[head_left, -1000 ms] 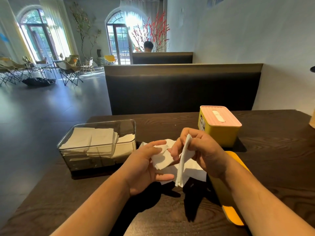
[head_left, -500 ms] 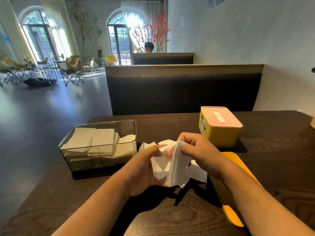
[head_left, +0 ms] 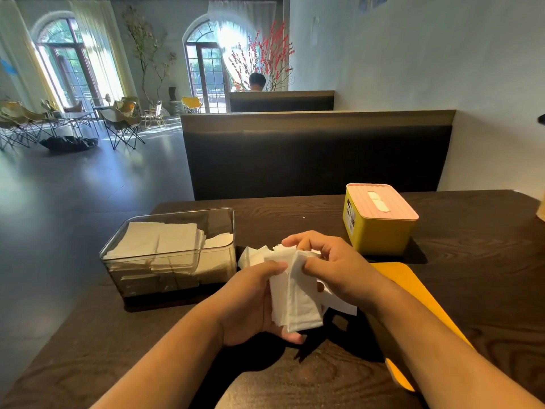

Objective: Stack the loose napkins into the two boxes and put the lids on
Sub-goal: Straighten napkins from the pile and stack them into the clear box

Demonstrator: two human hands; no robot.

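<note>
Both hands are working one napkin stack (head_left: 295,293), holding it up over the table (head_left: 477,261) near the front edge, between the clear box (head_left: 177,214) and the yellow box (head_left: 383,236).

Left hand (head_left: 250,305) is gripping the stack from the left. Its thumb is pressing on the front face and its fingers are curling round behind, with only one fingertip showing under the bottom edge.

Right hand (head_left: 336,267) is pinching the top right of the stack, fingers curled over the upper edge. The paper is hiding part of its grip.

Sheet count: cannot tell, the edges are blurring together.

More loose napkins (head_left: 250,256) are lying on the table under the hands, mostly covered. Only corners are sticking out left and right.

Clear box is sitting to the left, lid off, holding flat napkins (head_left: 165,240) in overlapping piles. Fill level is hard to judge through the reflecting wall.

Yellow box is sitting back right, apart from the hands, wearing a pink slotted lid (head_left: 383,202). Its contents are hidden.

Yellow flat panel (head_left: 398,278) is lying on the table under the right forearm, largely covered, so its full shape is unclear.

Dark bench (head_left: 315,160) is running behind the table. The frame is cropping the table's right end.
</note>
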